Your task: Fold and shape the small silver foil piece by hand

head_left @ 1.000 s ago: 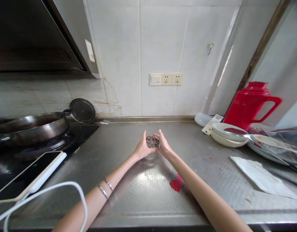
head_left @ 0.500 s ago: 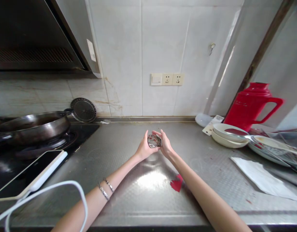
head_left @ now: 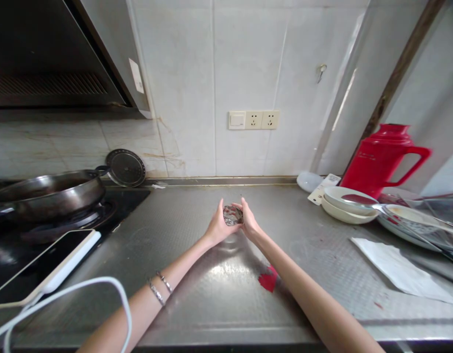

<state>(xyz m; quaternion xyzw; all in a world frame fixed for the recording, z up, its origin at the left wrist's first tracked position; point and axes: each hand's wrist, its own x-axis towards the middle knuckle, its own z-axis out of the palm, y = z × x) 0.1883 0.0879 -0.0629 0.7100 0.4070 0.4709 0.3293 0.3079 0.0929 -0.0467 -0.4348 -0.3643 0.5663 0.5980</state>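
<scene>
Both my hands cup a small round clear glass (head_left: 232,215) with a dark, shiny rim, over the middle of the steel counter (head_left: 182,215). My left hand (head_left: 218,224) curves around its left side, thumb toward me. On the opposite side, my right hand (head_left: 248,219) presses against it with the fingers bent behind the rim. Fingers show through its see-through wall. Whether its base rests on the counter cannot be made out, as my palms hide it. A red scrap (head_left: 268,279) lies beside my right forearm.
At left, a steel pan (head_left: 57,193) stands on the black stove, with a phone (head_left: 45,267) and its white cable nearer me. To the right are a red thermos (head_left: 381,162), stacked bowls (head_left: 349,215), plates with utensils, and a white paper sheet (head_left: 399,269).
My hands stay around the clear glass. The right fingers have shifted slightly closer against its side, and the whole view has moved by a small amount.
</scene>
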